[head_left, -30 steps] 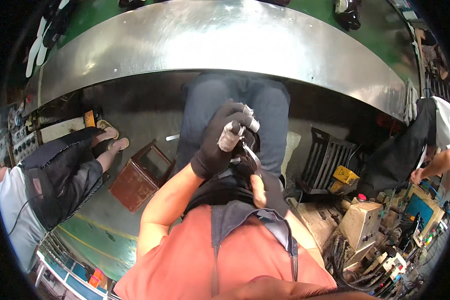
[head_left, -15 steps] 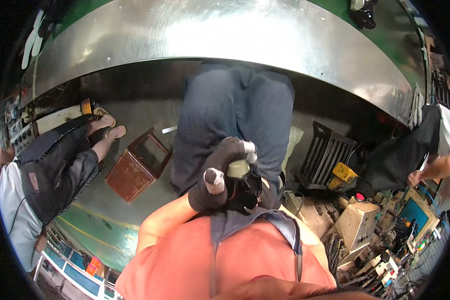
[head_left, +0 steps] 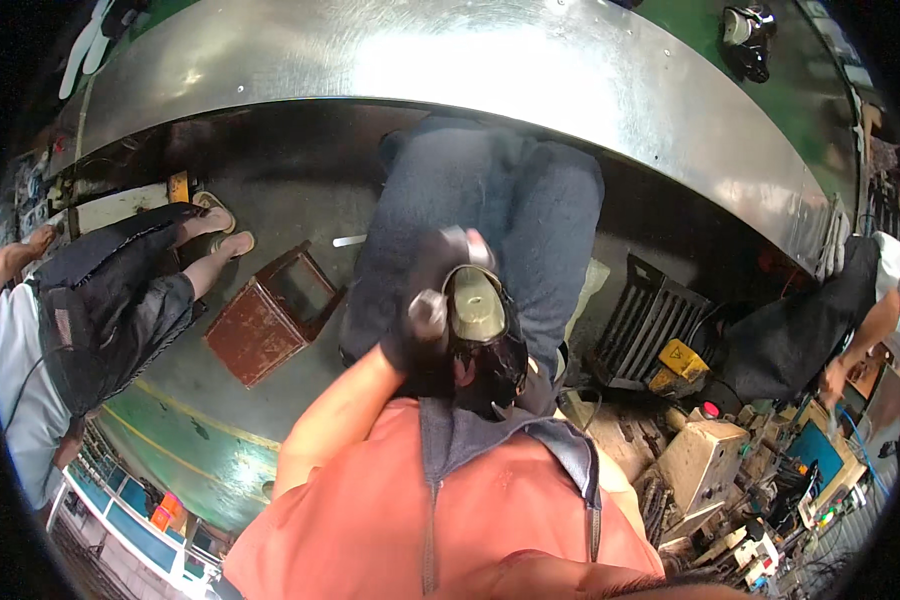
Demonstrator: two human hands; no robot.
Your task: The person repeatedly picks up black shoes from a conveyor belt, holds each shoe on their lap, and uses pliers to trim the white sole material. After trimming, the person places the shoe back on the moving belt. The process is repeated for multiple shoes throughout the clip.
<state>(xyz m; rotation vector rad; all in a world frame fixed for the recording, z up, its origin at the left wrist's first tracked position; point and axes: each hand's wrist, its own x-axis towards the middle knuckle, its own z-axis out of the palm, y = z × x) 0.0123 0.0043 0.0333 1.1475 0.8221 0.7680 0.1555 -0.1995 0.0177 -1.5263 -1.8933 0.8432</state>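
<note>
A black shoe upper on an olive-coloured last (head_left: 478, 308) is held over my lap, close to my chest. The last's smooth top, with a small hole in it, faces up. My left hand (head_left: 433, 290), in a dark glove with pale fingertips, curls along the shoe's left side and far end; it is blurred by motion. On the near right side my right hand (head_left: 540, 392), also dark-gloved, is against the shoe, with most of its fingers hidden behind the black material.
Ahead of my knees runs a metal bench edge (head_left: 420, 65), with another black shoe (head_left: 750, 40) beyond it on a green surface. A brown stool (head_left: 260, 335) and a person (head_left: 100, 320) are at left. Right are a dark slatted crate (head_left: 645, 325), a yellow pedal (head_left: 678, 365), a machine box (head_left: 705, 460) and another person (head_left: 810, 330).
The shoe has tipped so that more of the last's top shows. My left hand has shifted slightly far and left along it. The left co-worker's arm has moved.
</note>
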